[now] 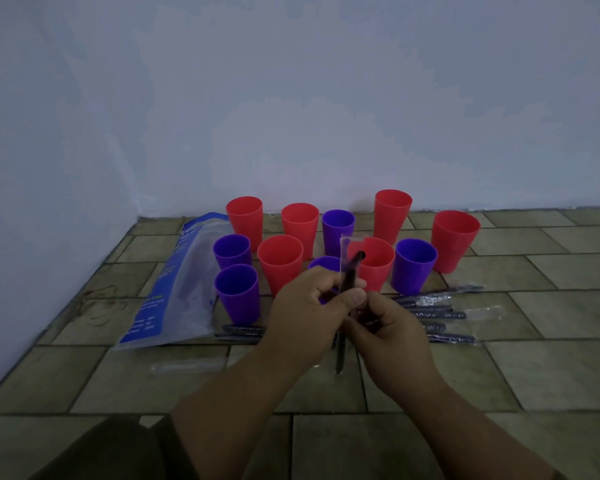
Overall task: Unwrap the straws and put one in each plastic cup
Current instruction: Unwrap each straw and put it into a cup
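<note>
The left hand (309, 303) and right hand (395, 330) both pinch one black straw (353, 266) near the cups (279, 261), its wrapper (345, 247) partly off. No cup seems to hold a straw yet; wrapped straws (433, 315) lie at right.

Left hand (305, 306) and right hand (392, 332) bare, on bare forearms (229, 414) uncovered right down to the bottom edge. Short, trimmed thumbnail (355, 296) plain on the left. Low in the left corner, a fold of dark brownish-olive cloth (111, 452), worn; trouser leg or shirt hem, impossible to tell in the dim light.
</note>
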